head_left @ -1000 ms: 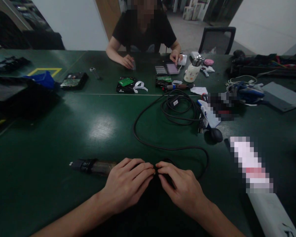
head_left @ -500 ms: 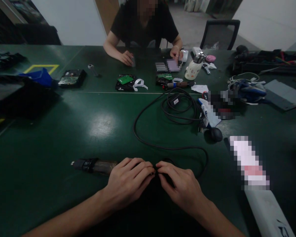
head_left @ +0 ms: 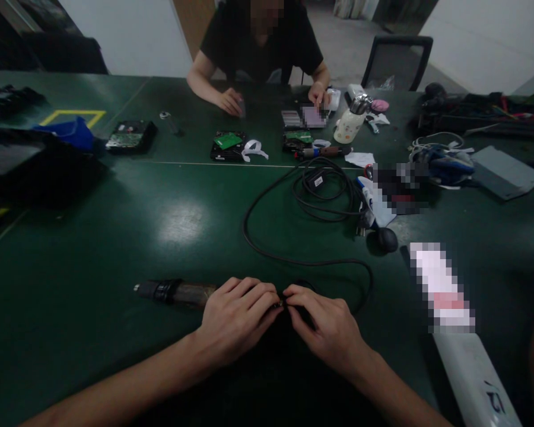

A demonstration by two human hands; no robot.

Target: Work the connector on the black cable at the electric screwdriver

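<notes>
My left hand (head_left: pixel 238 317) is closed over the handle of an electric screwdriver (head_left: pixel 178 293), with a black collar and brownish body. It lies sideways, its metal tip pointing left. At the tool's right end, the fingertips of my right hand (head_left: pixel 327 320) pinch the end of a black cable (head_left: pixel 311 261). A small shiny part shows in the narrow gap between both hands; whether plug and tool are joined cannot be made out. From there the cable runs behind my right hand and loops up to a coil.
Across the green table (head_left: pixel 187 225) sits a person (head_left: pixel 260 53) handling small parts. Hard drives (head_left: pixel 131 136), a second screwdriver (head_left: pixel 333 152) and a cream bottle (head_left: pixel 347 126) stand near them. A long white box (head_left: pixel 471 373) lies at right, black bins (head_left: pixel 40 178) at left.
Both hands and the screwdriver have shifted slightly right and up in view. More of the small shiny part shows between the fingertips. Somebody's skin now appears at the right edge.
</notes>
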